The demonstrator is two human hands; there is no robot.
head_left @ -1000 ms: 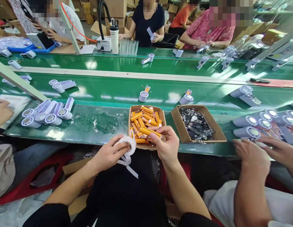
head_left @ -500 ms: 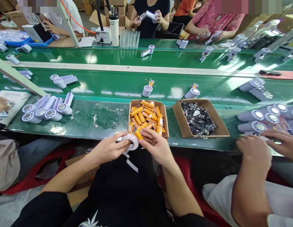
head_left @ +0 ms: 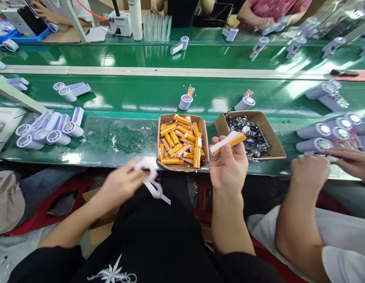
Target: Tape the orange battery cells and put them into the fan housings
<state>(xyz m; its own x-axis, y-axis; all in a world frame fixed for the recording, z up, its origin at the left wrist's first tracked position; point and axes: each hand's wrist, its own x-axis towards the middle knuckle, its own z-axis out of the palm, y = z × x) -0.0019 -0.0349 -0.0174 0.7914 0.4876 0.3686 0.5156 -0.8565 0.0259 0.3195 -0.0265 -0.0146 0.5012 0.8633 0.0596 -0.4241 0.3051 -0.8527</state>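
My right hand point(head_left: 229, 169), palm up, pinches an orange battery point(head_left: 237, 137) with a strip of white tape point(head_left: 222, 143) along it. It is held in front of a carton of black circuit parts point(head_left: 253, 137). My left hand point(head_left: 121, 182), smeared by motion, grips a roll of white tape point(head_left: 148, 167) whose loose end point(head_left: 158, 192) curls down over my lap. Between the hands, on the bench edge, stands an open cardboard box point(head_left: 182, 167) full of orange batteries point(head_left: 176, 149).
White-lilac fan housings point(head_left: 58, 137) lie grouped at left, and more point(head_left: 316, 131) at right. A green conveyor point(head_left: 126, 94) carries several housings beyond the bench. A co-worker's hand point(head_left: 310, 173) works close on my right; other people sit across the belt.
My right hand has moved up and right, away from the tape roll, and now shows a battery with white tape on it. My left hand has shifted left with the roll. The view has tilted downward.
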